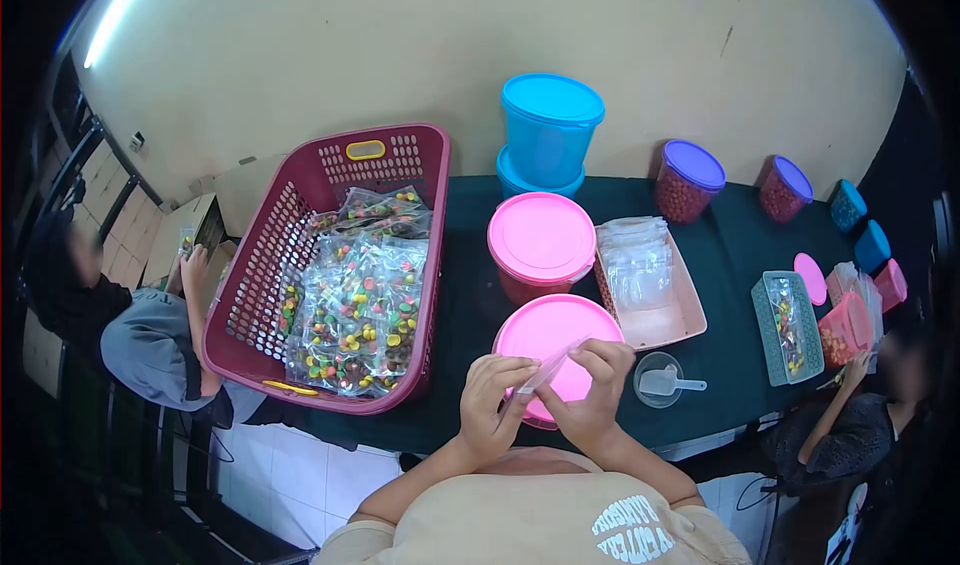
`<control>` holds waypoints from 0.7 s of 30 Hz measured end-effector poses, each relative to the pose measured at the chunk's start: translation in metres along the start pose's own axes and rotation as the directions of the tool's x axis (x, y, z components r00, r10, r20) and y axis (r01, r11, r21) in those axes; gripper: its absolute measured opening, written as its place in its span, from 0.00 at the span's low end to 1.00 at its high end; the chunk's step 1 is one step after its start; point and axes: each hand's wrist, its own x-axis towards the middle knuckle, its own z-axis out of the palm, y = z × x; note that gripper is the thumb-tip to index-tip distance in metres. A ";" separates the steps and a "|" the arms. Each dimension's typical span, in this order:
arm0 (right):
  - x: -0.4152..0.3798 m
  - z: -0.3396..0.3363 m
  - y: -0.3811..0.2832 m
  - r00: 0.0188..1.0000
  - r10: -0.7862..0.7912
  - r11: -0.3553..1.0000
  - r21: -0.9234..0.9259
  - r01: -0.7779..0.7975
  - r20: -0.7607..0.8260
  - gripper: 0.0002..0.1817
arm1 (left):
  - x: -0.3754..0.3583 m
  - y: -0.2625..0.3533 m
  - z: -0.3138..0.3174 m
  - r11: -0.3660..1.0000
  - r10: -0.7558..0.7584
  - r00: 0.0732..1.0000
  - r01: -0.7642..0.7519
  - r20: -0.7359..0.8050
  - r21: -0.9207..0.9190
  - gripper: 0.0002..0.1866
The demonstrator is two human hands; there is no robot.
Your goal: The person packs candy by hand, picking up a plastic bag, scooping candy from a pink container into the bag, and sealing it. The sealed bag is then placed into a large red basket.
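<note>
A small clear plastic bag [550, 367] is pinched between my left hand [488, 400] and my right hand [592, 395], both closed on its edges. It looks flat, with no contents that I can make out. Right beneath my hands stands a tub with a pink lid [530, 325], partly covered by them. Behind it is a second pink-lidded tub [542, 237]. To the right, a pink tray [650, 327] holds a stack of clear plastic bags [637, 260]. Nearer my right hand, a clear bowl [655, 397] has a white scoop [672, 382] in it.
On the left, a maroon basket [437, 215] holds many filled candy bags [355, 305]. Blue tubs [552, 120] are stacked at the back. Purple-lidded tubs [690, 180] and a green basket [768, 350] stand rightward. People work at the left [160, 345] and right [850, 435].
</note>
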 end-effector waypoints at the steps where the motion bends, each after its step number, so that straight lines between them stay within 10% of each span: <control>1: 0.008 -0.004 -0.008 0.999 -0.038 0.987 -0.157 0.035 -0.020 0.26 | 0.002 0.002 0.000 1.000 0.018 1.000 -0.018 -0.012 0.006 0.10; 6: 0.039 -0.023 -0.024 0.962 -0.116 0.892 -0.399 0.211 0.249 0.05 | 0.014 0.001 -0.002 0.957 0.190 0.981 -0.175 -0.048 0.233 0.03; 21: 0.053 -0.040 -0.022 0.937 -0.042 0.866 -0.456 0.207 0.346 0.04 | 0.026 -0.001 -0.025 0.992 -0.002 0.999 0.006 -0.033 0.130 0.04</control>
